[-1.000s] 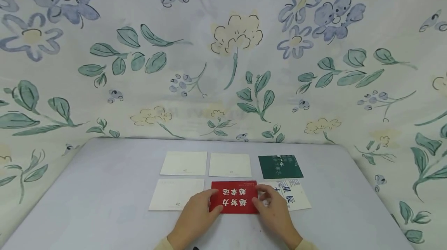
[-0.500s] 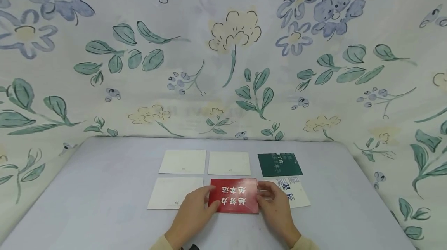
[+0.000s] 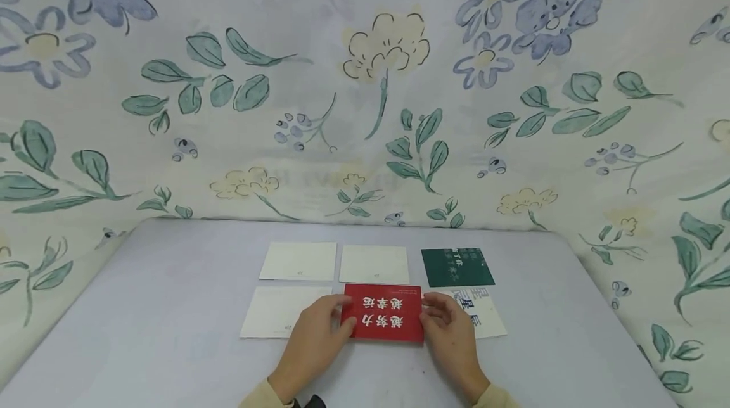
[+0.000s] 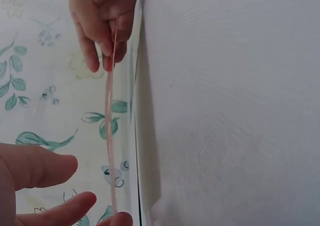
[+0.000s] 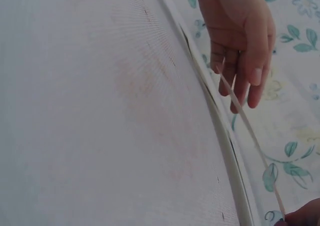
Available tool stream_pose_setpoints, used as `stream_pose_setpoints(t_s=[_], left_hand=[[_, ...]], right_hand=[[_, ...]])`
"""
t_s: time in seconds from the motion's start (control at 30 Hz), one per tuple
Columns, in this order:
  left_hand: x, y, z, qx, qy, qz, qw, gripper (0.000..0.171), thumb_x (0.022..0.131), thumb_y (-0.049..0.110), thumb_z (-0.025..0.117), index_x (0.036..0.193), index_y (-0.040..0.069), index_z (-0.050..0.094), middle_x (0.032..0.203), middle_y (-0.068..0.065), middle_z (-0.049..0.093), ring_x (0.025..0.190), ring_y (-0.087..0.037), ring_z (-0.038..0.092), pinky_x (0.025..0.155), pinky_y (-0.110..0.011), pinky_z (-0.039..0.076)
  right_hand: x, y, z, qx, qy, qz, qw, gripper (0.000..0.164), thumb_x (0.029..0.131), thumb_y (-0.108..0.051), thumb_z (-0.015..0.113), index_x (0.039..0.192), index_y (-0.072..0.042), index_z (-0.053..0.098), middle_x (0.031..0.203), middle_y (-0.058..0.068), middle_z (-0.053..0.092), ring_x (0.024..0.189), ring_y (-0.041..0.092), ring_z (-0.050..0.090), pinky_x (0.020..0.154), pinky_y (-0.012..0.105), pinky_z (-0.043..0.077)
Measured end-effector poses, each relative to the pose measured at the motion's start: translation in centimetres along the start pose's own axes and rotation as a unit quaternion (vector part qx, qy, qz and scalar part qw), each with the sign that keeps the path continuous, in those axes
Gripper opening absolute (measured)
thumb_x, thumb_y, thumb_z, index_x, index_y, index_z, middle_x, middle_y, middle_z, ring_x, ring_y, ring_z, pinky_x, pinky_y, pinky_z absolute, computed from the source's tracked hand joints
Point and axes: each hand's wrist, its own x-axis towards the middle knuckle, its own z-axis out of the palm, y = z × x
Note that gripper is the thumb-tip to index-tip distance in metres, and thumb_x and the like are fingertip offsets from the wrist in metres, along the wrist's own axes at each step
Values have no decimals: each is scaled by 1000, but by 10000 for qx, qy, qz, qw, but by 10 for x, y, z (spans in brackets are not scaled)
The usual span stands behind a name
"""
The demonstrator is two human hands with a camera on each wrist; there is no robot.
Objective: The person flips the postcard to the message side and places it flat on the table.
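A red card [image 3: 383, 313] with white characters is held between both hands, slightly raised over the table. My left hand [image 3: 318, 335] holds its left edge, thumb at the near corner and fingers farther up. At the opposite edge my right hand [image 3: 454, 339] grips it with bent fingers. Both wrist views show the card nearly edge-on, as a thin pale strip [image 4: 109, 121] in the left one. Partly behind the right hand lies a white card with blue characters [image 3: 485, 313]. A blank cream card [image 3: 279, 310] lies beside the left hand, which overlaps its corner.
Behind the red card lie two more cream cards, one on the left [image 3: 298, 261] and one in the middle [image 3: 374, 262]. A dark green card [image 3: 458, 267] is at the back right. The white table [image 3: 171, 306] ends at a floral cloth [image 3: 319, 110].
Both hands have raised the red card a little and moved it slightly away from the body. It tilted and caught the light midway. The other cards stay in place; the head view shifts slightly.
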Motion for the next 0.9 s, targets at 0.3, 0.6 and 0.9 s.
stream_pose_setpoints(t_s=[0.3,0.6,0.9], left_hand=[[3,-3,3,-169,-16,-140,9998,34,81,19,69,113,10,62,101,1,64,85,-10,56,69,-23,50],[4,-3,3,-420,141,-254,9987,33,82,16,68,114,10,64,94,2,65,78,-9,55,60,-19,48],[6,-3,4,-301,280,-241,9989,37,81,18,68,117,10,63,98,4,66,77,-7,55,61,-20,47]], right_hand=[[2,1,0,54,165,29,9998,28,85,-8,64,112,-11,58,107,2,61,94,15,61,79,23,52],[1,1,-1,259,165,-30,9995,28,84,-8,66,111,-11,58,107,2,62,94,14,61,80,22,51],[3,4,0,392,197,-151,9989,27,84,-7,67,110,-11,59,107,2,62,93,14,61,79,20,51]])
